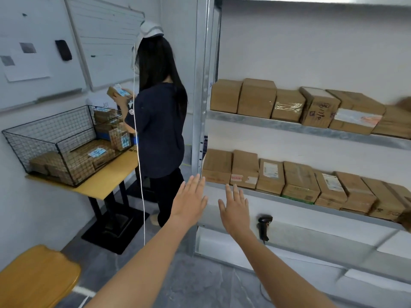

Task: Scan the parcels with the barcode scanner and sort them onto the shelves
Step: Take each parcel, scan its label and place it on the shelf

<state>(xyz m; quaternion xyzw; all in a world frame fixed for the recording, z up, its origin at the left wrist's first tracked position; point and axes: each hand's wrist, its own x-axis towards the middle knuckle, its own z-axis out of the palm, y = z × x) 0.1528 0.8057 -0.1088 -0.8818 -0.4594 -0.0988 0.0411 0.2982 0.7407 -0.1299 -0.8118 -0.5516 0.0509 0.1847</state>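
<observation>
Both held out flat: left hand (191,197) and right hand (235,207), fingers spread, holding nothing. Black handheld barcode scanner (264,226) lying on lower metal shelf (311,232); brown cardboard parcels (298,181) lined above.

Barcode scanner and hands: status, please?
Left hand, right hand open, empty. Black barcode scanner on lower shelf, untouched. Nothing in the way.

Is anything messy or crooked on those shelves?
A little. On the upper shelf, one box sits tilted and turned against its straight neighbours. The scanner lies on the lowest shelf, unused. Nothing looks spilled or broken.
</observation>
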